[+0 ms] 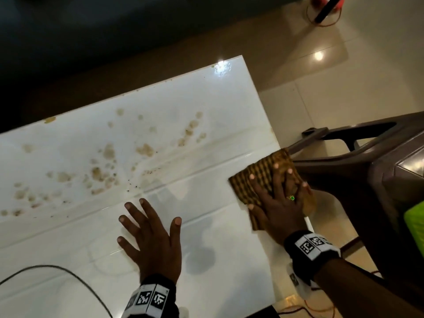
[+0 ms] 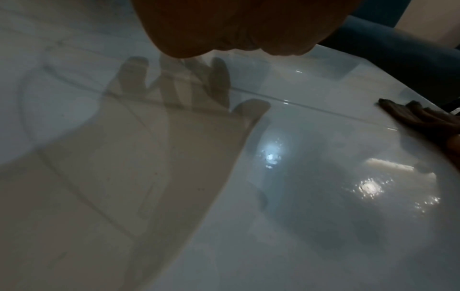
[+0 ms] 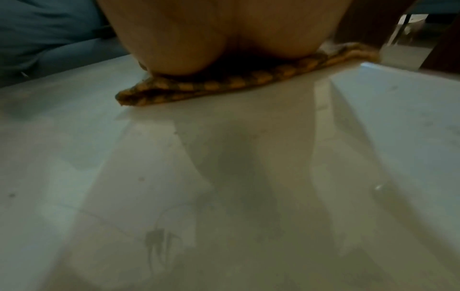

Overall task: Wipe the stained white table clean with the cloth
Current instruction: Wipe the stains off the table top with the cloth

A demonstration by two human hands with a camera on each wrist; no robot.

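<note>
Left hand (image 1: 152, 243) flat, fingers spread, lower centre on the white table (image 1: 218, 283), probably bracing. Right hand (image 1: 278, 203) at right, fingers straight, pressing the checked cloth (image 1: 261, 173) at the table's right edge, likely mid-wipe. Brown stains (image 1: 107, 166) left of centre, untouched. Beyond: brown plastic chair (image 1: 367, 171), glossy tiled floor (image 1: 344, 76).

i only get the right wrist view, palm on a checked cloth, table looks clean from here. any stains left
Observer: Yes. Brown stains cover the far left part of the table, well away from the cloth.
Operator: where on the table is the cloth
Observer: At the right edge, with its far corner over the edge beside a brown chair.
Operator: and the other hand
Observer: The left hand lies flat on the table with fingers spread, near the right hand and holding nothing.
</note>
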